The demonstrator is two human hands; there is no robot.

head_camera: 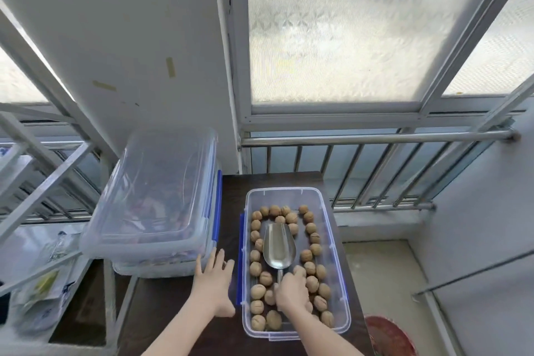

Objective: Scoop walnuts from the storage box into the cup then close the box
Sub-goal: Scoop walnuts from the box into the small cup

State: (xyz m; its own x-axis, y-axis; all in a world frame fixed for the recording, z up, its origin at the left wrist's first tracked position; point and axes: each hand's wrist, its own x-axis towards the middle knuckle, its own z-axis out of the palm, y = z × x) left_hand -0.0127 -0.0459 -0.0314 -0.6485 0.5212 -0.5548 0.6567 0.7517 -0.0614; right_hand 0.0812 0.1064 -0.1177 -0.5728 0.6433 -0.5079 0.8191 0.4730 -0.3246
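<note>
A clear plastic storage box [338, 243] with blue latches stands open on a dark table, holding several walnuts [258, 291] around its walls. A metal scoop [278, 245] lies in the box's middle, bowl pointing away from me and holding nothing. My right hand [291, 292] is inside the box, closed on the scoop's handle at the near end. My left hand [213, 283] lies flat and open on the table, just left of the box, fingers spread. No cup is in view.
A clear lid [150, 193] rests tilted on a second storage box [156, 267] at the left. The dark table [161, 315] is narrow. A metal railing [375, 140] and frosted windows stand behind it. A red bucket [390, 338] sits on the floor at lower right.
</note>
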